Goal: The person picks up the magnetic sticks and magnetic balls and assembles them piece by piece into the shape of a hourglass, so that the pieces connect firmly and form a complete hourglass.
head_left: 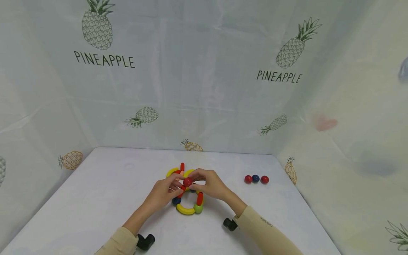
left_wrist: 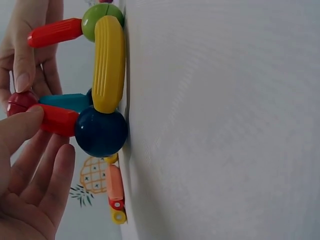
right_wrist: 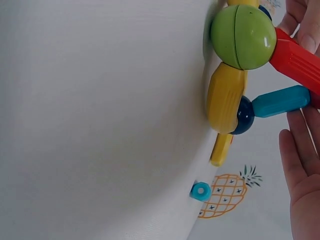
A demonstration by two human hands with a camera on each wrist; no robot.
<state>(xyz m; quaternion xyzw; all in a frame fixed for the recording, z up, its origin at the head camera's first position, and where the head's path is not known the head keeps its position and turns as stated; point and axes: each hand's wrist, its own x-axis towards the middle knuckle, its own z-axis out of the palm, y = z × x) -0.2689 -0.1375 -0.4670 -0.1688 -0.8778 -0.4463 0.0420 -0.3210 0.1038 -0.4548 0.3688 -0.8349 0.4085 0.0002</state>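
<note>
A ring of toy magnetic rods and balls lies on the table, with a curved yellow rod [left_wrist: 109, 65] joining a green ball [right_wrist: 243, 37] and a dark blue ball [left_wrist: 101, 131]. From the blue ball a red rod [left_wrist: 59, 120] rises to a red ball [head_left: 187, 182]; a teal rod [right_wrist: 281, 101] also reaches it from another blue ball. My left hand [head_left: 163, 193] pinches the red rod near its upper end. Thumb and fingers of my right hand [head_left: 213, 184] hold the red ball from the other side. Another red rod [right_wrist: 300, 62] slants up from the green ball, its far end free.
Two red balls and a blue ball [head_left: 255, 178] lie in a row at the right of the table [head_left: 127, 184]. Behind the ring are more yellow and red rods [head_left: 172, 172]. A patterned cloth [head_left: 204, 88] stands behind the table. Black wrist devices [head_left: 146, 242] sit by both sleeves.
</note>
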